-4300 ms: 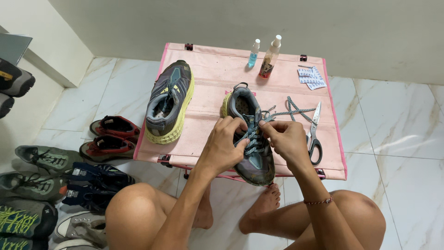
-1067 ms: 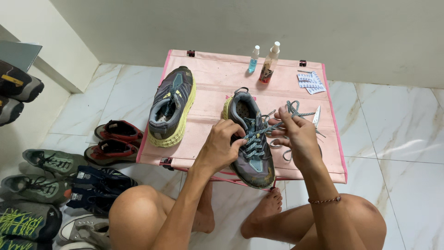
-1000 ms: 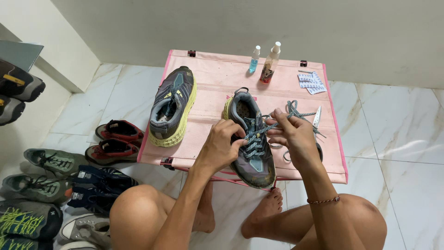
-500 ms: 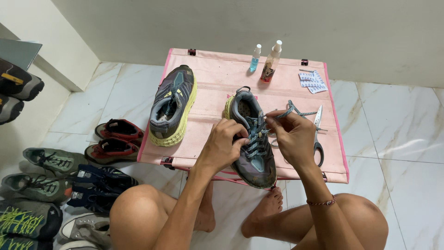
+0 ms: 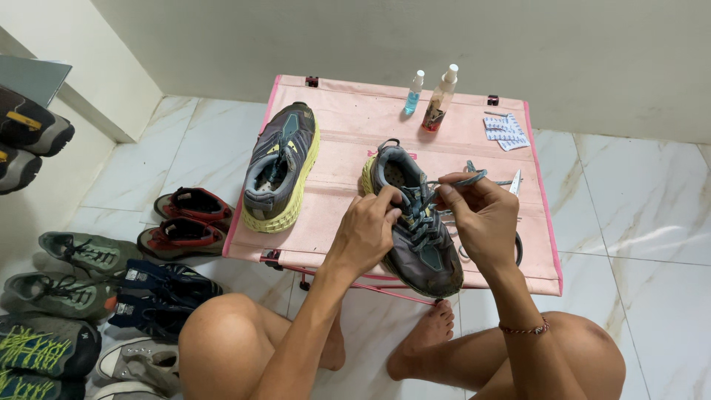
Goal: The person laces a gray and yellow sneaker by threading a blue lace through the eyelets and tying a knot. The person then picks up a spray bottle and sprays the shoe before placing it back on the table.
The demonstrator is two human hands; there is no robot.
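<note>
A grey running shoe (image 5: 421, 244) with a yellow-green sole lies on a low pink folding table (image 5: 348, 148), toe toward me. My left hand (image 5: 369, 230) grips its left side near the eyelets. My right hand (image 5: 480, 215) pinches the blue-grey lace (image 5: 465, 178) and holds it up over the tongue. The matching second shoe (image 5: 280, 164) rests alone on the left part of the table. Scissors (image 5: 516, 181) lie behind my right hand, mostly hidden.
Two small spray bottles (image 5: 429, 96) and a packet of white sachets (image 5: 505, 130) stand at the table's far edge. Several pairs of shoes (image 5: 111, 289) crowd the tiled floor to the left. My bare knees and feet are under the table's near edge.
My right hand has shifted the lace end slightly left and up across the shoe's tongue. My left hand keeps its hold on the shoe, which has barely moved.
</note>
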